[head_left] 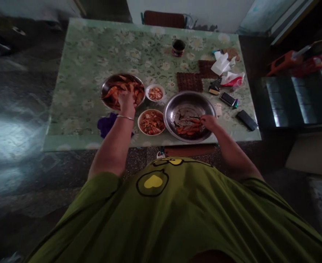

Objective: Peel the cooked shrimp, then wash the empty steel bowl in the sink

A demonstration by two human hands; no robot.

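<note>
My left hand [126, 99], a bangle on its wrist, reaches into a steel bowl [104, 91] heaped with orange cooked shrimp [113, 92]. Its fingers are bent down into the pile and look closed on a shrimp, though their tips are partly hidden. At the right inner side of a wide steel basin [174, 104], my right hand [209, 122] pinches the end of a shrimp. Several more shrimp [187, 130] lie low in that basin, with dark liquid or bits around them. Between the two vessels stand a small bowl [155, 93] of peeled-looking pieces and a larger bowl [151, 122] of shells and heads.
A purple cloth [106, 125] lies by the table's front edge. Brown woven mats [190, 82], crumpled white tissue [221, 65], a phone [227, 99] and a black case [246, 120] are at the right. Farther back stands a dark cup [178, 48]. Floral cloth [79, 69] covers the table.
</note>
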